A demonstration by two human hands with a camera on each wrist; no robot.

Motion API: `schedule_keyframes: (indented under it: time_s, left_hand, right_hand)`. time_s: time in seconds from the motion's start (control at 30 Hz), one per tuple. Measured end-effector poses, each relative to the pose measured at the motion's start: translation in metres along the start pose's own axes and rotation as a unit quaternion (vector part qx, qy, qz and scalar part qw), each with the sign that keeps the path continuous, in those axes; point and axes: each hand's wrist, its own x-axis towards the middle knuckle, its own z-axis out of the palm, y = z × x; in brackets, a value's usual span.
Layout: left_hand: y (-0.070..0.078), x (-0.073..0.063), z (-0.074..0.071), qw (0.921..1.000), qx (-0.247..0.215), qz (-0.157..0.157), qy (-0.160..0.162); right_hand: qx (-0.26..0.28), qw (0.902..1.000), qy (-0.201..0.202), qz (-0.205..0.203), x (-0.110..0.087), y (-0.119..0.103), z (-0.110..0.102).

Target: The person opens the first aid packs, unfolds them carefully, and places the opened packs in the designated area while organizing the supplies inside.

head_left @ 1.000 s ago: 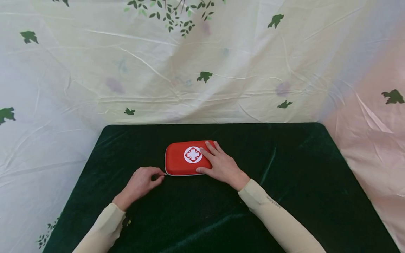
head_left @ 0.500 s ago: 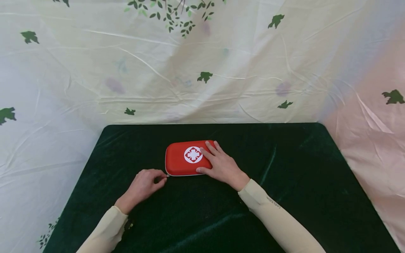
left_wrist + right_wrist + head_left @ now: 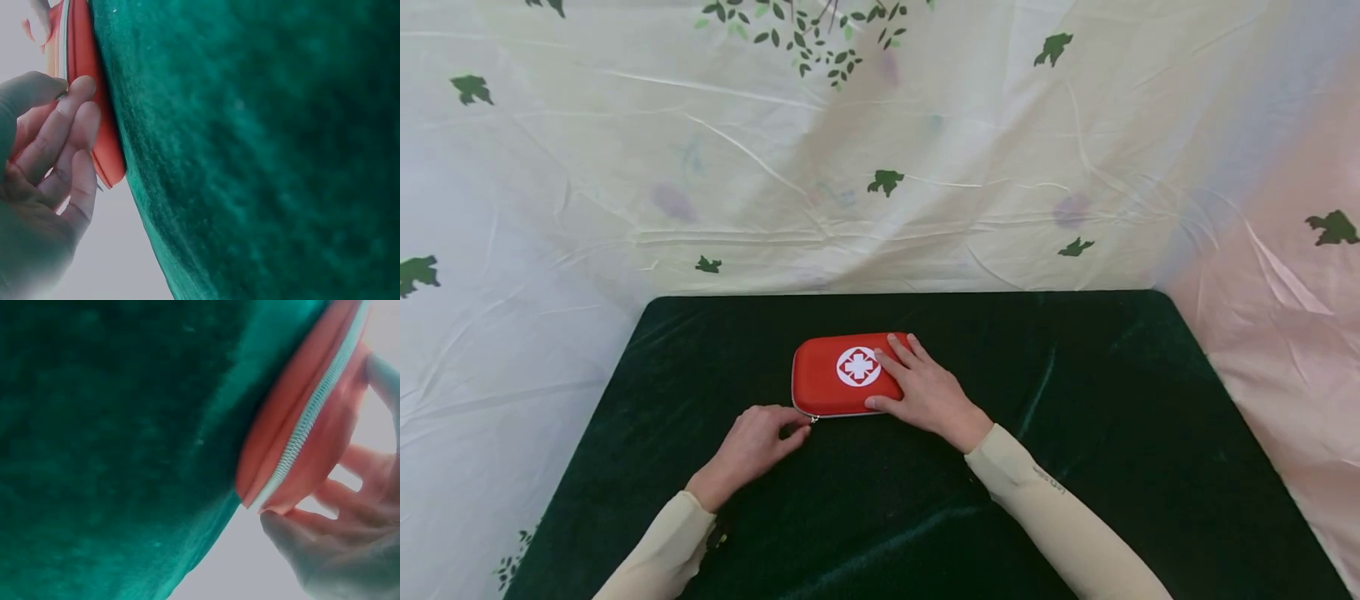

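Note:
A red zippered first-aid case (image 3: 816,379) with a white round cross emblem (image 3: 858,367) lies flat on the dark green cloth. At its front edge, close to the left corner, my left hand (image 3: 760,442) pinches the small metal zipper pull (image 3: 815,419) between thumb and forefinger. The left wrist view shows the pull mostly hidden by the fingertips, against the pale zipper (image 3: 64,44). My right hand (image 3: 934,398) rests spread over the case's right end and covers that part of the lid. Along the side seen in the right wrist view, the zipper teeth (image 3: 306,419) are meshed.
A green velvet cloth (image 3: 880,508) with a few creases covers the table. Pale fabric printed with leaves (image 3: 820,150) hangs behind it and at both sides, close to the table's far edge (image 3: 1000,292).
My left hand has slid the zipper pull round the front-left corner and a little to the right along the front edge. The right hand and the case have stayed in place.

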Motion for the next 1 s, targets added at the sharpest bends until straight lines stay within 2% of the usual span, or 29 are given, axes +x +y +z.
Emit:
schedule_keyframes:
  time_s: [0.07, 0.17, 0.3, 0.37, 0.47, 0.6, 0.8, 1.0]
  left_hand:
    - [0.000, -0.001, 0.000, 1.0000, -0.003, -0.007, 0.004]
    - [0.000, -0.002, -0.001, 0.9998, -0.008, -0.016, 0.011]
    - [0.002, -0.003, -0.002, 0.9993, -0.018, -0.026, 0.023]
    - [0.002, -0.003, -0.001, 0.9990, -0.021, -0.030, 0.024]
    - [0.002, -0.002, 0.000, 0.9990, -0.024, -0.034, 0.018]
    - [0.004, 0.001, 0.001, 0.9987, -0.031, -0.037, 0.015]
    - [0.008, 0.004, -0.001, 0.9975, -0.033, -0.057, 0.023]
    - [0.006, 0.008, -0.001, 0.9952, -0.025, -0.084, 0.045]
  right_hand:
    - [0.001, 1.0000, 0.008, -0.003, 0.002, 0.000, -0.004]
    - [0.014, 0.9991, 0.040, -0.008, 0.008, 0.000, -0.011]
    - [0.046, 0.9961, 0.074, -0.014, 0.026, 0.001, -0.018]
    - [0.066, 0.9959, 0.062, -0.009, 0.036, 0.003, -0.018]
    - [0.092, 0.9956, 0.017, 0.007, 0.047, 0.005, -0.018]
    - [0.101, 0.9943, -0.025, 0.023, 0.052, 0.008, -0.018]
    - [0.082, 0.9959, -0.031, 0.021, 0.048, 0.012, -0.017]
    - [0.082, 0.9961, -0.020, 0.028, 0.033, 0.014, -0.019]
